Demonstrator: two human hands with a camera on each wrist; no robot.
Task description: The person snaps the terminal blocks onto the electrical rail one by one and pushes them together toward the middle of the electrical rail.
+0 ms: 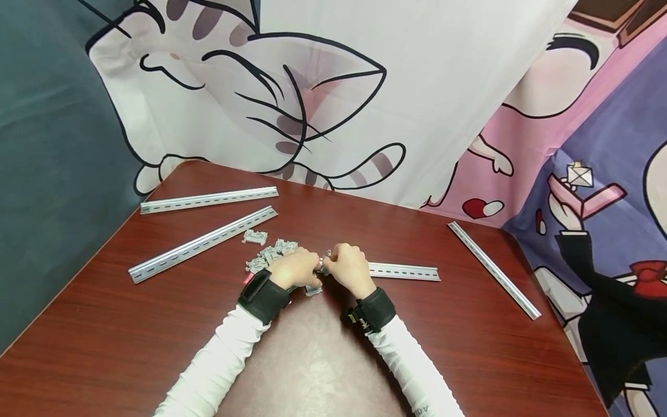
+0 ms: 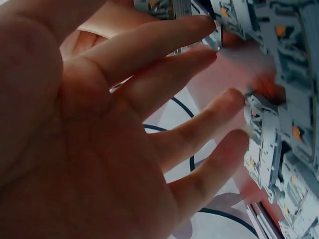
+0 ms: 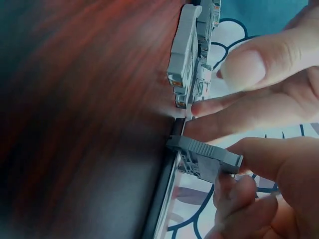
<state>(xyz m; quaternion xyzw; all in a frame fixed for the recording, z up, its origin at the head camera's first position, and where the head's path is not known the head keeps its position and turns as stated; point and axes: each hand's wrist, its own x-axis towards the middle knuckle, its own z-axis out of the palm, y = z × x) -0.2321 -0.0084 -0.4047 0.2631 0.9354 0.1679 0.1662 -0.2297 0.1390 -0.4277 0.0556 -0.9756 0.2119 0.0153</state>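
Note:
My right hand (image 1: 350,269) pinches a grey terminal block (image 3: 205,153) between thumb and fingers, at the left end of a slotted metal DIN rail (image 1: 403,271). In the right wrist view the block stands across the rail's edge; whether it is seated there cannot be told. Close beside it is my left hand (image 1: 296,267), its fingers spread and fairly straight in the left wrist view, with nothing seen held. Its fingertips are near several loose terminal blocks (image 1: 268,255) piled on the table. Another grey block (image 1: 312,291) lies just below that hand.
Two more DIN rails, an upper one (image 1: 208,200) and a slanted one (image 1: 203,243), lie on the left of the brown table (image 1: 469,347). A further rail (image 1: 495,271) lies near the right edge. One separate block (image 1: 255,237) sits behind the pile. Printed cloth (image 1: 443,69) hangs behind.

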